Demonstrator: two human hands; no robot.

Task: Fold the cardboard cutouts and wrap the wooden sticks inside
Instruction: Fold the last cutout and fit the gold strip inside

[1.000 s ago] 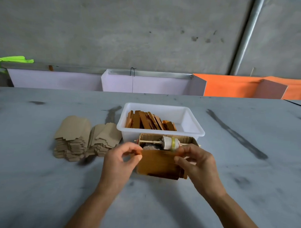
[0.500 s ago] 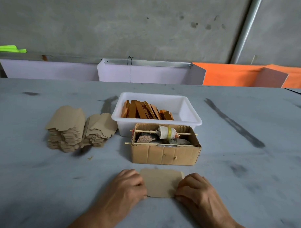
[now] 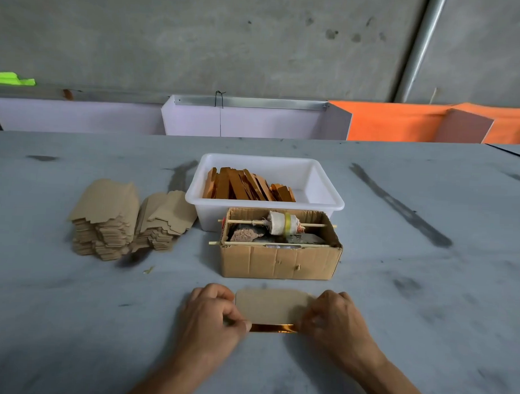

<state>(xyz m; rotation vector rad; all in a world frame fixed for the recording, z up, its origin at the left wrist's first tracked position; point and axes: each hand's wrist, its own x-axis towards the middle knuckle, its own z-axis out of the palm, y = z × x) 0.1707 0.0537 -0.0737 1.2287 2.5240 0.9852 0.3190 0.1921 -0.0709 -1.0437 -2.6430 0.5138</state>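
Cardboard, one tan cutout [image 3: 271, 304], lies flat on the near table between both hands, its long axis running left to right. The left hand [image 3: 212, 316] and right hand [image 3: 334, 318] each pinch an end, equally near, apparently rolling its near edge over a shiny stick [image 3: 273, 328].

1. A grey, smudged table [image 3: 426, 305] fills the head view; a concrete wall stands behind it, with white and orange panels [image 3: 255, 123] along the far edge.
2. A cardboard cutout [image 3: 268, 304] lies flat near the front edge; a glossy orange-brown wooden stick [image 3: 273, 328] shows along its near edge.
3. The left hand [image 3: 211, 319] pinches the left end, fingers curled; the right hand [image 3: 335, 320] grips the right end likewise.
4. Just behind stands an open cardboard box [image 3: 280, 261]; two thin skewers cross its top, one carrying a spool of white thread [image 3: 283, 223].
5. A white plastic tub [image 3: 321, 190] touches the box's far side and holds more sticks [image 3: 244, 188].
6. Two stacks of cutouts [image 3: 128, 221] sit left of the tub.
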